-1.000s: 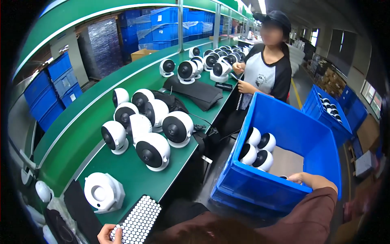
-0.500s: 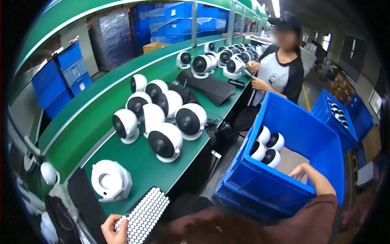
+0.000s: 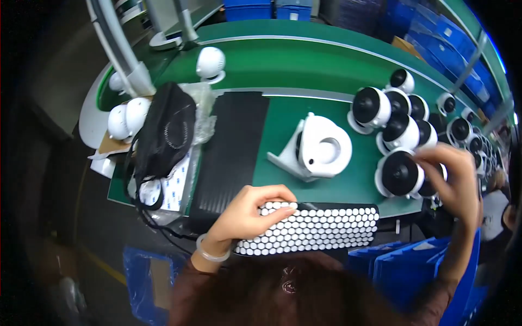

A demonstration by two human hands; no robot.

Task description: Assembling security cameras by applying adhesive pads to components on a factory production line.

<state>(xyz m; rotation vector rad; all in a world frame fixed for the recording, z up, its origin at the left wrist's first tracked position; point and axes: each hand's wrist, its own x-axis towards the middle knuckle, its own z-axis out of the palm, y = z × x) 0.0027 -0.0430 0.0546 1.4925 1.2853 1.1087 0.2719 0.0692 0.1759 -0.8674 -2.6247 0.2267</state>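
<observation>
My left hand pinches the upper left edge of a sheet of round white pads at the table's front edge. The sheet has a dark backing. My right hand is over the right of the table, fingers bent, thumb and forefinger close together. Their tips are blurred beside the rim of a white ball-shaped camera with a black front. Whether they grip it cannot be made out. Between my hands and farther back sits a white fixture with a round recess. Several like cameras cluster behind the near one.
Left of the fixture lies a black mat, with a black pouch beside it. A single white camera stands on the green ledge. Blue bins are below the table at right. Another person is at the far right.
My view has swung left to the table. My right hand has left the inside of the blue bin and come to the cameras. My left hand still holds the pad sheet.
</observation>
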